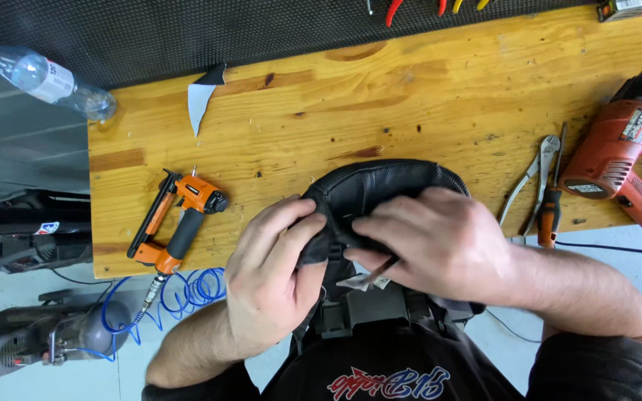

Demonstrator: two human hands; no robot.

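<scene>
Both hands grip a black padded seat cover (380,189) at the near edge of the wooden tabletop (410,96): left hand (273,275) fingers pinch its edge, right hand (432,238) fingers press folded fabric. A clear plastic bottle (42,78) with a white label lies far left; an orange staple gun (176,223) rests nearby.

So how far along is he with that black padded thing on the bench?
Done: the black cover already wraps the far curved edge. In hand: the left hand and right hand pinch its near edge together. Left, probably: fastening it, since the orange staple gun and pliers lie untouched on the wooden bench.
</scene>
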